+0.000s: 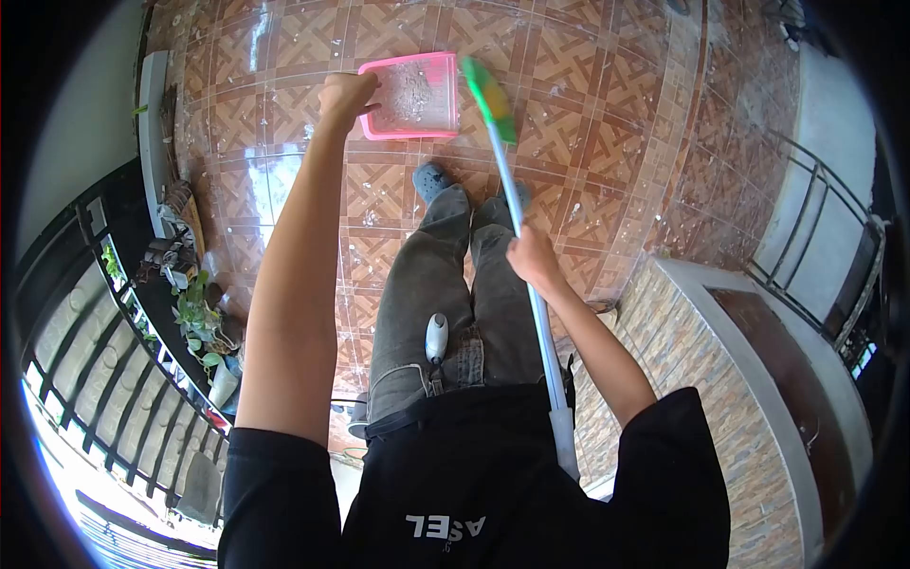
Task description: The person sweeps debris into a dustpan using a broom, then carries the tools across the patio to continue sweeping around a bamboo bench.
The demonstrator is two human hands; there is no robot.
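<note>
Left hand point(346, 95) is clamped on the near-left corner of the pink dustpan point(414, 95), held low over the tiled floor point(607, 123). Right hand point(531, 258) is wrapped round the broom handle point(531, 294), its green bristles point(490, 98) blurred beside the pan's right edge. Can't tell what's in the pan; 1 shoe point(431, 178) shows, the other's hidden.
</note>
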